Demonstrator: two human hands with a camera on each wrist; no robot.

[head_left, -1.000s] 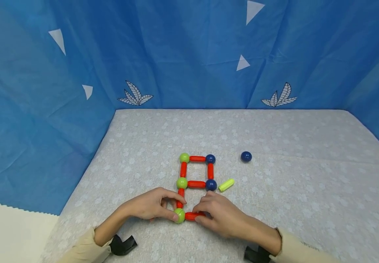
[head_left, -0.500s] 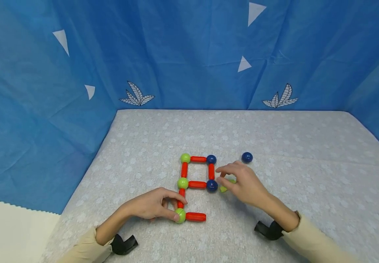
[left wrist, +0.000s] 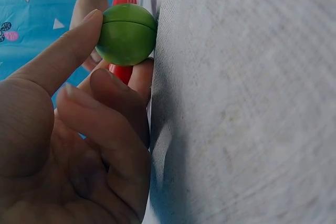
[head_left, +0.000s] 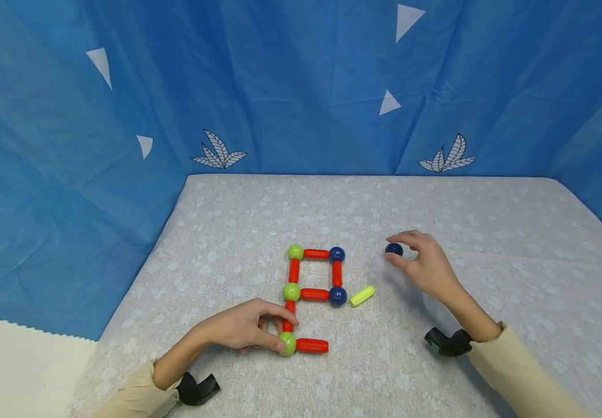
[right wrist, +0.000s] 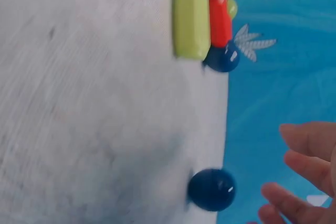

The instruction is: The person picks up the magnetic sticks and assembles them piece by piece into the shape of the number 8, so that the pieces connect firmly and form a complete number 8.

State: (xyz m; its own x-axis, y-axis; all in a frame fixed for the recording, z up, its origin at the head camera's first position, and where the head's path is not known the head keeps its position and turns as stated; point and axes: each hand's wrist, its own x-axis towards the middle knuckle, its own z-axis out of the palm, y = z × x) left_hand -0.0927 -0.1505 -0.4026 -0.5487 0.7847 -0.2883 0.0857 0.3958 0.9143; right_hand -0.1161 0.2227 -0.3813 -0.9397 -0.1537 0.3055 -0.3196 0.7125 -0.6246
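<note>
Flat on the table lies a frame of red rods [head_left: 314,295] joined by green and blue balls. My left hand [head_left: 251,326] holds its nearest green ball [head_left: 287,343], the thumb pressed on the ball and fingers around the red rod [left wrist: 122,72] behind it. From that ball another red rod [head_left: 312,346] runs right, its other end free. My right hand [head_left: 426,268] hovers at a loose blue ball [head_left: 393,249], thumb and index finger spread on either side. In the right wrist view its fingers stand apart from the blue ball [right wrist: 212,190].
A yellow-green rod [head_left: 362,296] lies just right of the frame's blue corner ball [head_left: 338,296]. A blue cloth [head_left: 306,87] with white prints hangs behind the table [head_left: 515,232], which has a pale patterned cover.
My right hand has let go of the red rod at the front and moved up and right, past the yellow-green rod, to the loose blue ball. My left hand has stayed in place.
</note>
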